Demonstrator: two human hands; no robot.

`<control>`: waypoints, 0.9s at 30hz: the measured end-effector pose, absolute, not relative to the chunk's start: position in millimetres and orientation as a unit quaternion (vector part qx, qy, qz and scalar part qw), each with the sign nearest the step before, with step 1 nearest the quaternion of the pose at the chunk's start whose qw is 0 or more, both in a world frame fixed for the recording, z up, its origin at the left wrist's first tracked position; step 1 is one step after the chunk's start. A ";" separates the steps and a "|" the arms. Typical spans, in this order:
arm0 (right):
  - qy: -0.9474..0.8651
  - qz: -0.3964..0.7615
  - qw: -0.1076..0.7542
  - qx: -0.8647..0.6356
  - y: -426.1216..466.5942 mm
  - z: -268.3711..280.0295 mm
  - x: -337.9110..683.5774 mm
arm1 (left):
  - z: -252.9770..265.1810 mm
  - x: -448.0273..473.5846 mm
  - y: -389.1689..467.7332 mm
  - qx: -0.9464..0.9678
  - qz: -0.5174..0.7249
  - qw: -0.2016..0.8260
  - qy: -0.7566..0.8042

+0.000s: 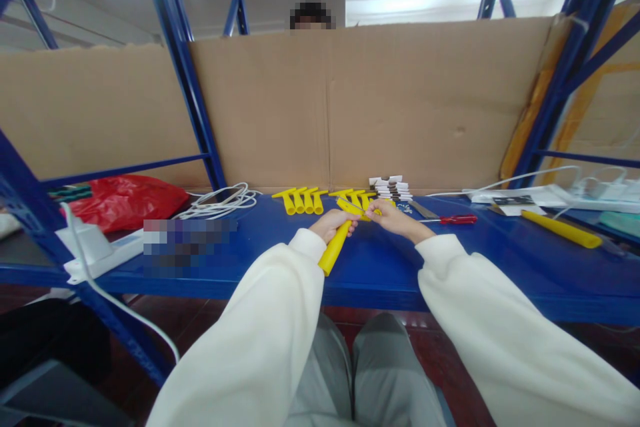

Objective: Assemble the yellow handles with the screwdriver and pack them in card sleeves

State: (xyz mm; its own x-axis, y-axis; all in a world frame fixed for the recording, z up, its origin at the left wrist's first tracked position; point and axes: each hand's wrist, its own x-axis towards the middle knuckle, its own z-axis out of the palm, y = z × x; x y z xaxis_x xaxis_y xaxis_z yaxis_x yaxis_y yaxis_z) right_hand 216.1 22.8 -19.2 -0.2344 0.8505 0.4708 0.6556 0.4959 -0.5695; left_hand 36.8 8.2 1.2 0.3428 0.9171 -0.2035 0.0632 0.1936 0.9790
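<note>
A cardboard panel (pixel 390 93) stands beyond both grips; the blue worktop (pixel 373 280) lies beneath them. A red plastic bag (pixel 133 203) sits well left of the grips, a row of yellow T-shaped pieces (pixel 309 203) just beyond. The left grip (pixel 337 221) is closed around a yellow tool (pixel 334 250); the right grip (pixel 393 219) bunches its fingertips at the tool's head, what they pinch unclear. A red-handled screwdriver (pixel 457 219) lies right of it.
</note>
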 end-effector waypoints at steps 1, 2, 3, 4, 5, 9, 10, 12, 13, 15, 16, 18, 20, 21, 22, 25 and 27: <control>-0.779 0.119 0.375 -0.487 22.6 -20.0 214.4 | 2.5 36.9 6.4 0.538 0.340 0.623 0.455; -0.782 0.113 0.370 -0.489 22.8 -20.6 213.8 | 3.6 37.0 4.7 0.541 0.338 0.624 0.451; -0.784 0.109 0.365 -0.489 23.1 -21.1 214.1 | 4.6 37.1 3.3 0.543 0.338 0.625 0.447; -0.785 0.107 0.363 -0.490 23.5 -21.7 214.8 | 5.2 37.3 2.2 0.545 0.339 0.625 0.445; -0.786 0.105 0.362 -0.490 24.1 -22.2 215.8 | 5.6 37.5 1.4 0.546 0.342 0.623 0.444; -0.781 0.104 0.367 -0.494 27.1 -24.1 217.9 | 5.6 38.3 0.1 0.552 0.345 0.614 0.445; -0.779 0.105 0.370 -0.495 27.7 -24.6 217.9 | 5.6 38.4 -0.1 0.555 0.344 0.612 0.445; -0.777 0.105 0.378 -0.493 28.8 -25.9 217.7 | 5.7 38.4 -0.3 0.560 0.341 0.609 0.446; -0.777 0.105 0.382 -0.489 29.2 -26.7 217.5 | 5.7 38.5 -0.4 0.562 0.341 0.605 0.449; -0.776 0.106 0.393 -0.481 29.9 -28.9 217.4 | 5.6 38.4 0.0 0.565 0.340 0.600 0.454; -0.774 0.110 0.400 -0.479 30.4 -30.2 217.4 | 5.3 38.4 0.3 0.565 0.340 0.598 0.455; -0.760 0.126 0.419 -0.480 31.7 -32.9 217.6 | 4.2 38.2 1.3 0.567 0.341 0.597 0.453; -0.742 0.149 0.440 -0.484 33.0 -35.1 217.9 | 3.0 38.1 2.2 0.568 0.347 0.598 0.447; -0.733 0.161 0.448 -0.486 33.4 -35.7 218.0 | 2.6 38.1 2.5 0.569 0.350 0.598 0.443; -0.726 0.173 0.454 -0.487 33.5 -36.1 218.2 | 2.4 38.0 2.4 0.570 0.352 0.599 0.439; -0.717 0.191 0.460 -0.489 32.3 -35.5 218.6 | 3.6 38.0 1.1 0.568 0.355 0.605 0.430; -0.720 0.185 0.449 -0.496 30.6 -34.4 219.1 | 5.2 38.0 -0.5 0.565 0.355 0.610 0.428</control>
